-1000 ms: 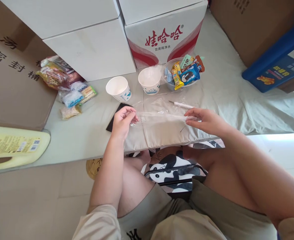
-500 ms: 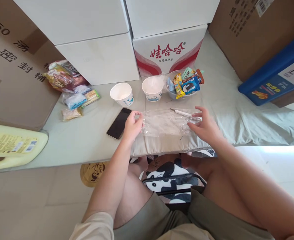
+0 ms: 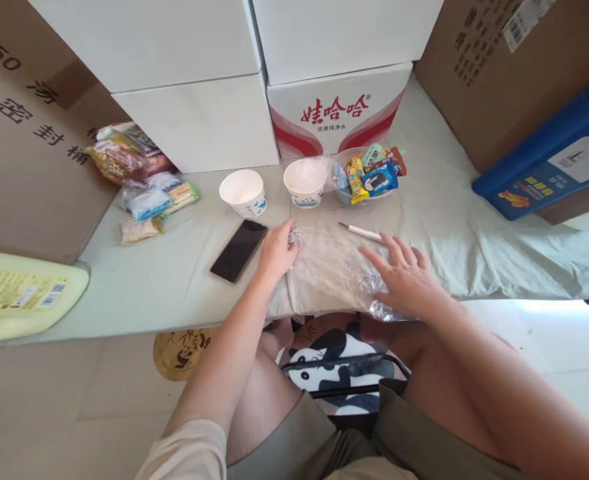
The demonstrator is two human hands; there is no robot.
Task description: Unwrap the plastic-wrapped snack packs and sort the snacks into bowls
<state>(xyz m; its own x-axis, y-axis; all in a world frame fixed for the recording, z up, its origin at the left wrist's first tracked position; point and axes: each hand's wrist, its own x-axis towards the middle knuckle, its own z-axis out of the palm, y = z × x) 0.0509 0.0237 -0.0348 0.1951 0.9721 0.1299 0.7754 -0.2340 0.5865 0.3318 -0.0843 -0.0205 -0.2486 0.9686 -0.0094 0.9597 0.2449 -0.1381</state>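
A clear plastic bag [image 3: 327, 261] lies crumpled across the front of the cloth-covered surface, between my two hands. My left hand [image 3: 276, 251] is curled at the bag's left end, closed on its edge. With fingers spread, my right hand [image 3: 408, 279] rests open over the bag's right end and grips nothing. A slim white pen-like tool [image 3: 361, 231] with a dark tip lies just behind the bag, its right end by my right fingertips. To the left of my left hand lies a dark phone [image 3: 238, 251].
Two paper cups [image 3: 244, 193] stand behind the bag, beside a clear bowl [image 3: 343, 196] of wrapped snacks. More snack packets [image 3: 147, 200] are heaped at left. White boxes [image 3: 194, 127] line the back; a blue jug [image 3: 539, 160] and yellow jug [image 3: 29, 293] flank the sides.
My right hand has spread its fingers and moved down toward the front edge, with the bag's right end shifting forward. My left hand has moved slightly right, off the phone.
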